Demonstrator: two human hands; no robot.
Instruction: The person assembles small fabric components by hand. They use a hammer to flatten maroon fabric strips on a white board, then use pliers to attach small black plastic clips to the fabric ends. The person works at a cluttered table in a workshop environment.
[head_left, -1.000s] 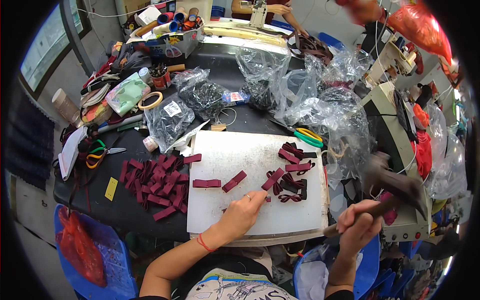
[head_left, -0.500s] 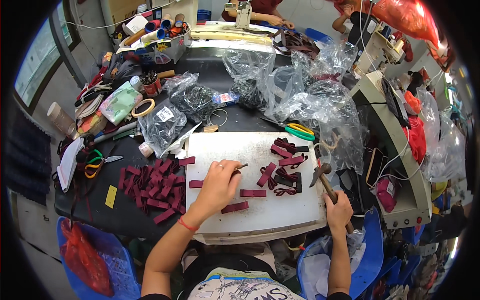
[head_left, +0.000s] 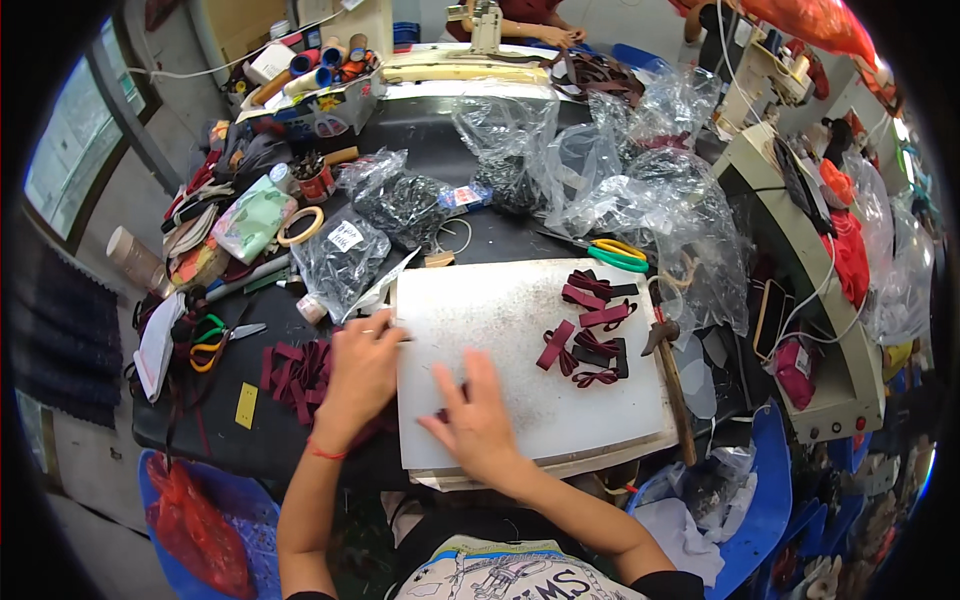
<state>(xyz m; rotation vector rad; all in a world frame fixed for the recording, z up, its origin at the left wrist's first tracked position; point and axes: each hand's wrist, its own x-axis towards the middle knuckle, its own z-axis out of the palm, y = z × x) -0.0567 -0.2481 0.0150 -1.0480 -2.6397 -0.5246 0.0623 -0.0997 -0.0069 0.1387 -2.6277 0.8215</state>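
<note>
My left hand is curled at the left edge of the white cutting board, beside a pile of folded maroon ribbon strips. A small dark tip shows past its fingers, which looks like the short metal punch seen in them earlier. My right hand, slightly blurred, lies low over the board with fingers spread. Bits of maroon ribbon show between and under those fingers. Along the board's right edge rests a hammer, untouched. Maroon ribbon bows, some with black pieces, lie on the board's right part.
Scissors with green and yellow handles lie behind the board. Clear plastic bags crowd the back. More scissors and a yellow plate are at left. Blue bins stand below. Another person's hands show at the far side.
My right hand has let go of the hammer, now lying on the board's right edge, and moved left over the ribbon strips. My left hand has moved left to the board's edge.
</note>
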